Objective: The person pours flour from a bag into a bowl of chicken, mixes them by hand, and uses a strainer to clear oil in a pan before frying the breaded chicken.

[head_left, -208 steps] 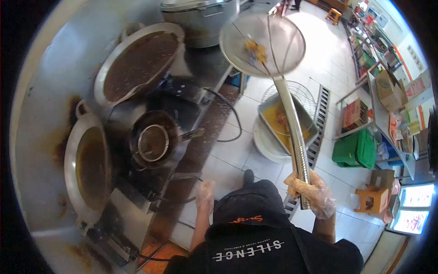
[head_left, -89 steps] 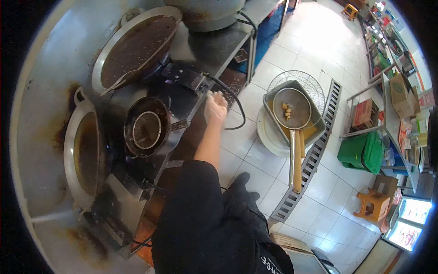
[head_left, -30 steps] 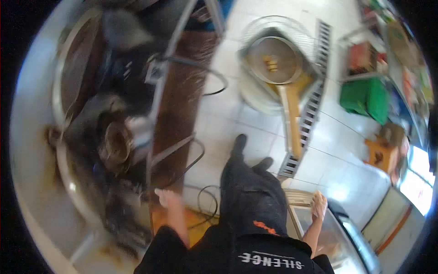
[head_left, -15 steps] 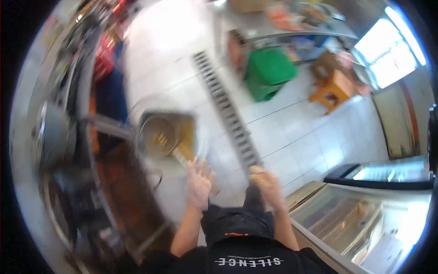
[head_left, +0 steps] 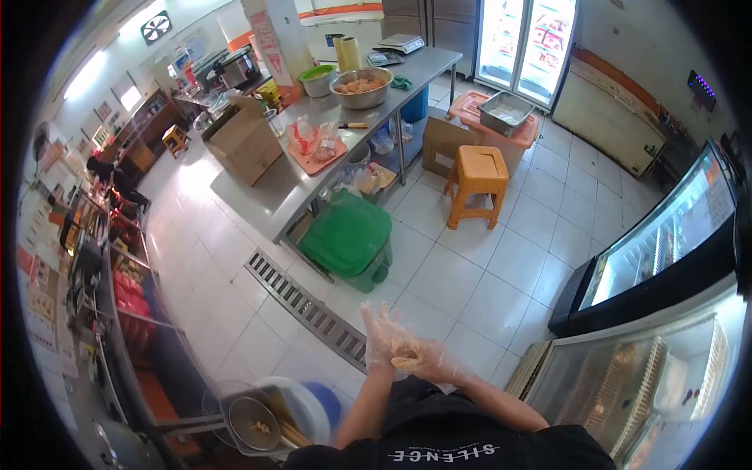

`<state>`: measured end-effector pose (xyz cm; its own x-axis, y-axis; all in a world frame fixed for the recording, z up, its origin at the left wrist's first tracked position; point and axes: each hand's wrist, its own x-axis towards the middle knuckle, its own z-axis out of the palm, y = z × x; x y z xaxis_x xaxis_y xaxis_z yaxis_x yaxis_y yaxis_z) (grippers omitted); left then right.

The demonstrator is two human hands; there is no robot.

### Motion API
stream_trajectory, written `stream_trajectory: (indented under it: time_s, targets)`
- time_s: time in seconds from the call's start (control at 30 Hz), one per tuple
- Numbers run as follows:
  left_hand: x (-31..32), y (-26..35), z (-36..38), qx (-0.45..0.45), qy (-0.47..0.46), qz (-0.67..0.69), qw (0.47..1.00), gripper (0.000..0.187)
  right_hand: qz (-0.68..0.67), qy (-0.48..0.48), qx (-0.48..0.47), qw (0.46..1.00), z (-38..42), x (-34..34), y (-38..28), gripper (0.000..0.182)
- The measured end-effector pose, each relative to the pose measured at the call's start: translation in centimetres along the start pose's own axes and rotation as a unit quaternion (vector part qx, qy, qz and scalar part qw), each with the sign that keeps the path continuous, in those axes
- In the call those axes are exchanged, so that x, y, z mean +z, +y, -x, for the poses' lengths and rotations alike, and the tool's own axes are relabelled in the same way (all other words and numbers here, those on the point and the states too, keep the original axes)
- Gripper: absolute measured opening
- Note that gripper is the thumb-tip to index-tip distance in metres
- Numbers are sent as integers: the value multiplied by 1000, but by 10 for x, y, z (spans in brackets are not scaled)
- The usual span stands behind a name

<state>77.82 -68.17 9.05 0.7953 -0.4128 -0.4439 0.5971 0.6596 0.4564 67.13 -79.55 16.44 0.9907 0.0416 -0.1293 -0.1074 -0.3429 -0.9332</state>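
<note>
While your two hands meet just in front of your black shirt [head_left: 442, 454], your left hand [head_left: 381, 340] has its fingers spread apart and pointing away from you, covered by a clear plastic glove [head_left: 370, 319]. Your right hand [head_left: 431, 360], with a yellowish coating on its fingers, lies against the left near the heel of the palm; its fingers are bent, but whether they are clamped on the glove you cannot tell from this view. Low on your left, a round strainer [head_left: 247, 413] holding a few small pieces sits over a grey tub. Ahead of you, a drain grate [head_left: 309, 309] crosses the tiled floor [head_left: 478, 286], and a green bin [head_left: 348, 231] stands just beside the table [head_left: 270, 200], which carries a metal bowl [head_left: 362, 100] heaped with food. Farther right stands an orange stool [head_left: 479, 166].
</note>
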Motion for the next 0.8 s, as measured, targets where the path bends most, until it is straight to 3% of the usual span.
stream_trajectory:
  time_s: [0.1,0.2,0.27,0.37,0.5,0.6,0.7,0.77,0.8]
  targets:
    - [30,12,-62,-8,-7,3,1000,80,-58,32,19,998,-59,-49,5,30]
    - [71,29,-135,-45,-35,-60,997,77,-249,96,83,960,-127,-110,22,28]
    - [82,35,-190,-90,-18,-88,992,59,-320,173,92,927,-163,-159,26,28]
    - [121,45,-254,-183,49,-205,960,51,-420,308,134,843,-204,-214,48,28]
    - [157,48,-348,-188,77,-318,926,40,-518,454,225,689,-247,-272,111,26]
    - [138,33,-446,-192,115,-343,912,32,-554,491,231,631,-273,-317,176,25]
    - [134,14,-555,-187,157,-382,891,26,-535,512,261,619,-295,-353,271,28]
    - [116,1,-634,-179,177,-444,860,25,-195,427,372,801,-314,-390,306,34]
    - [101,-7,-684,-180,195,-536,801,24,-270,439,397,759,-322,-402,336,33]
